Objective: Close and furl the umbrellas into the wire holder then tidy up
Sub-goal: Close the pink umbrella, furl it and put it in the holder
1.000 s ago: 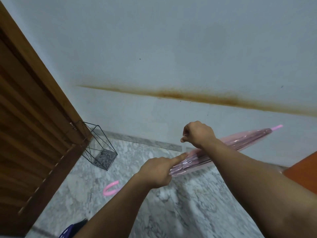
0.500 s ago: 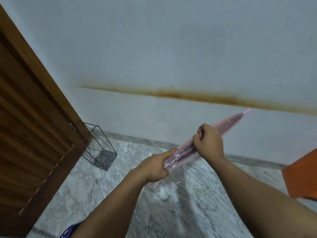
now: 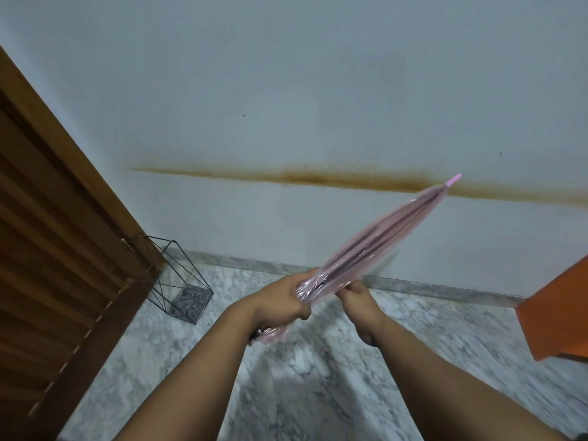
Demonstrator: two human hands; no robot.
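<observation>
Both hands, left [image 3: 283, 305] and right [image 3: 356, 297], grip the furled umbrella [image 3: 378, 240] (tip raised); wire holder [image 3: 178, 284] well apart, beside the door [image 3: 47, 249].

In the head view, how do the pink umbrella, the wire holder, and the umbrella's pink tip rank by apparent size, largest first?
1. pink umbrella, though it is nearer the camera
2. wire holder
3. pink tip, clearly smallest

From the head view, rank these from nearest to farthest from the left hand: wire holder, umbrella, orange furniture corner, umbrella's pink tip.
1. Umbrella: gripped in the left hand, with the right hand beside it.
2. Wire holder: on the floor to the left, by the wooden door.
3. Pink tip: up to the right, against the wall.
4. Orange furniture corner: far right edge.
</observation>
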